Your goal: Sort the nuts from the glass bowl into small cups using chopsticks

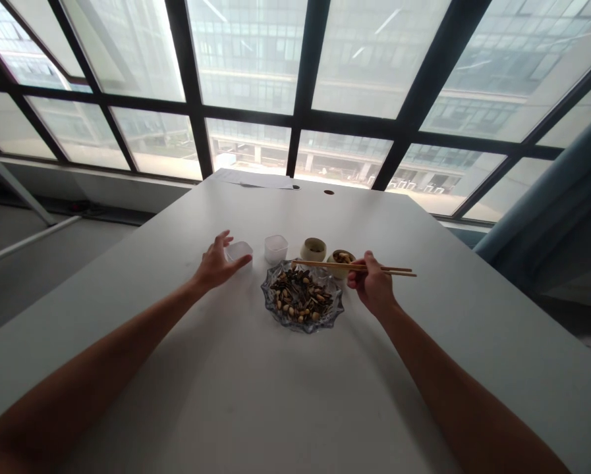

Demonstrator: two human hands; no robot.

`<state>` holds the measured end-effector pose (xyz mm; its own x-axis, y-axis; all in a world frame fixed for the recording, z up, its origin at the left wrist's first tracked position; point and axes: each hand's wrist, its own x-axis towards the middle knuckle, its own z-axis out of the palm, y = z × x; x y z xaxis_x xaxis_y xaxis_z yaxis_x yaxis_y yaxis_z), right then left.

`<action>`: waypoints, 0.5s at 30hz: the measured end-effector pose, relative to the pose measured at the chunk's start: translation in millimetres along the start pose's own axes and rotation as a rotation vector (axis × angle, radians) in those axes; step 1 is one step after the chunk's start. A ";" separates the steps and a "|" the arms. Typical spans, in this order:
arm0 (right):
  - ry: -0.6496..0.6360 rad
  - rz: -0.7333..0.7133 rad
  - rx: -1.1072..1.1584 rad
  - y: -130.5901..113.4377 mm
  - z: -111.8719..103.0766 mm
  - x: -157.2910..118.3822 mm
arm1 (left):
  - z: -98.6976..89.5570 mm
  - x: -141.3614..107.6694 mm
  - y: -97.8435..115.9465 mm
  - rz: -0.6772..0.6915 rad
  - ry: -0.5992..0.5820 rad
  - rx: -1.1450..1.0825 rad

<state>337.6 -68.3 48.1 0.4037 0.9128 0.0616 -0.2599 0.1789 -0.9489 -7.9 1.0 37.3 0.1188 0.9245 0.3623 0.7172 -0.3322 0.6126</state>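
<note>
My right hand point(373, 284) holds a pair of wooden chopsticks point(319, 264), whose tips reach left over the back rim of a scalloped glass bowl point(302, 325). Dark seeds and pale nuts point(295, 296) lie in that bowl. Thumb and fingers apart, my left hand point(217, 262) is around the near left side of a translucent square cup point(240, 250); whether it touches the cup is unclear. A second translucent cup point(276, 249) stands to its right. Behind the glass bowl are two small greenish cups, one point(313, 249) with little visible inside and one point(337, 268) holding nuts.
All of this stands on a white table point(275, 408). White papers point(260, 180) lie at its far edge, near two round spots in the tabletop. Large windows point(250, 59) are beyond, and a blue-grey curtain point(547, 191) hangs at the right.
</note>
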 end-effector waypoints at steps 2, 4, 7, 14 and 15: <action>0.032 -0.007 0.028 -0.8 -0.5 1.8 | 3.2 12.0 15.3 0.120 -0.027 0.082; 0.049 -0.024 0.042 -0.8 -1.9 4.1 | 11.6 27.3 30.0 0.211 -0.108 0.175; 0.040 -0.064 0.032 -0.1 -5.0 7.9 | 27.9 50.9 44.1 0.235 -0.213 0.238; 0.108 -0.179 0.043 -6.3 -1.0 5.0 | 39.1 59.2 57.4 0.342 -0.185 0.189; 0.126 -0.200 0.044 -8.0 1.2 2.7 | 37.7 56.3 59.6 0.404 -0.150 0.196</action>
<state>339.7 -66.9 56.3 0.5564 0.8051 0.2057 -0.2007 0.3704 -0.9069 67.4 40.3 67.7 0.5022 0.7503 0.4300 0.7076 -0.6423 0.2945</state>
